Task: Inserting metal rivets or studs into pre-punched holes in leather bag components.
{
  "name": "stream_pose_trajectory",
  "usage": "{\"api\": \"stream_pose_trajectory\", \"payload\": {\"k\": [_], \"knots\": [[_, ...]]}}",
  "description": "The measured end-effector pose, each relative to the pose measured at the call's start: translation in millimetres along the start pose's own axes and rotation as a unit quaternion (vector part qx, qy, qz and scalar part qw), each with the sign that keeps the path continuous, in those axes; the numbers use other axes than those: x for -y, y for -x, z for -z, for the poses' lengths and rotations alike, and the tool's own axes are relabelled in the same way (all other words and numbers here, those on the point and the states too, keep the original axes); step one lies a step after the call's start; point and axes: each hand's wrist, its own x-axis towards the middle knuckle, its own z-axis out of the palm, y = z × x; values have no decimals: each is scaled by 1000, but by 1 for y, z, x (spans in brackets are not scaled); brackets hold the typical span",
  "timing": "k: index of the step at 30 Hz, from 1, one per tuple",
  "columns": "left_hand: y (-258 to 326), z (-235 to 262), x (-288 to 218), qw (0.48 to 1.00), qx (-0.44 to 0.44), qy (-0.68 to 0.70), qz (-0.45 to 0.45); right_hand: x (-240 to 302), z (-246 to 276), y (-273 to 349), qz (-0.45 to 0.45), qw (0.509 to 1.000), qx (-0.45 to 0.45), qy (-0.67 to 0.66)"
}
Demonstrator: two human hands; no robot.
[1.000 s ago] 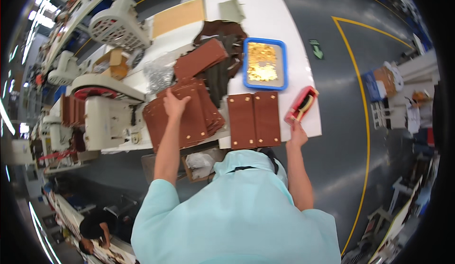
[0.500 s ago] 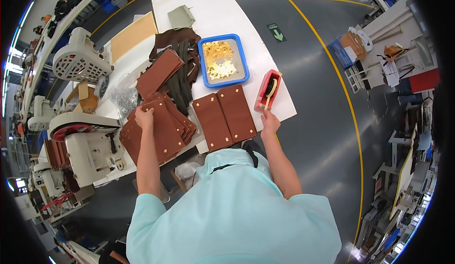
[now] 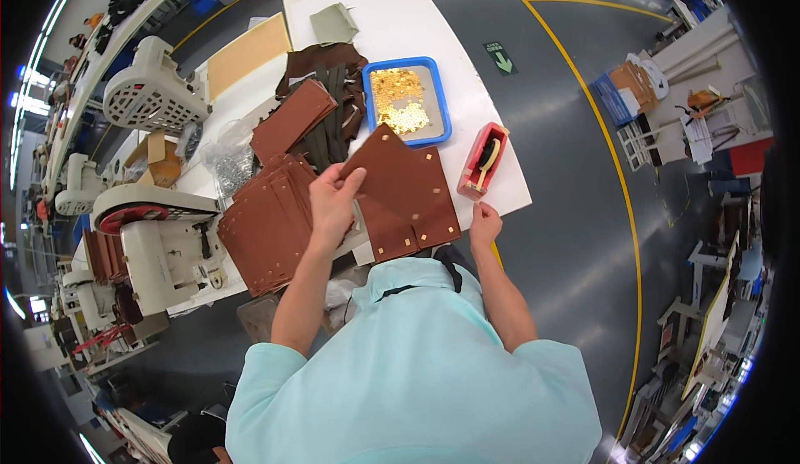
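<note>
Over the counter (image 3: pixel 392 14), the left hand (image 3: pixel 335 204) pinches a brown panel (image 3: pixel 400 177); the right hand (image 3: pixel 486 224), fingertips pressed together (contents unclear), sits beside the red tape dispenser (image 3: pixel 472 170). Level support should limit creasing.

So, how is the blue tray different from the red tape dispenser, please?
The tray is blue; the dispenser is red. The tray is wide and rectangular, while the dispenser is narrow. The tray holds many small gold-coloured pieces; the dispenser holds a roll of tape. The right hand is close to the dispenser, but no hand touches the tray. Both stand on the white table.
</note>
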Motion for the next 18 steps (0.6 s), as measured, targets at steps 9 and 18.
{"api": "stream_pose_trajectory", "payload": {"k": [9, 18], "knots": [[32, -42, -20, 991, 91, 83, 53, 212, 68, 26, -44, 928, 202, -309], [48, -58, -28, 981, 147, 125, 36, 251, 70, 37, -78, 845, 413, -330]]}}
